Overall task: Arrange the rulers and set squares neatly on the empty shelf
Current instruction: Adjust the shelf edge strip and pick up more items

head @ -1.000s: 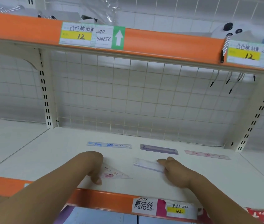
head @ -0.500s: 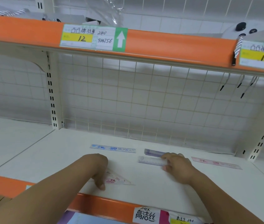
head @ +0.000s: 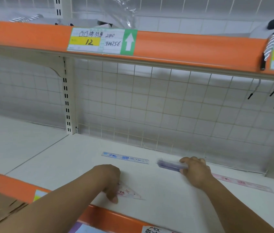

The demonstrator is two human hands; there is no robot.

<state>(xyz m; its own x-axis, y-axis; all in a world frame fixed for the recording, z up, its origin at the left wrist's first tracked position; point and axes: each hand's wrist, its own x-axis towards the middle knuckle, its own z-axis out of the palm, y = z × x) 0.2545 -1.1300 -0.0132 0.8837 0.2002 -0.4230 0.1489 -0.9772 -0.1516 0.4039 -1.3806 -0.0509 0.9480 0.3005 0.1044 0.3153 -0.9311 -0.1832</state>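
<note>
Head view: right hand (head: 195, 172), gripping a clear plastic ruler (head: 175, 164), has stacked it on the purple rulers (head: 165, 167); left hand (head: 109, 179) pinches the pink triangular set square (head: 129, 193).

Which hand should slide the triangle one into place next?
Left, probably. The left hand holds the set square, while the right hand is busy gripping the purple rulers farther back.

Single head view looked forward and slightly down, close over the shelf (head: 82, 157), facing the wire-grid back panel (head: 166, 106).
</note>
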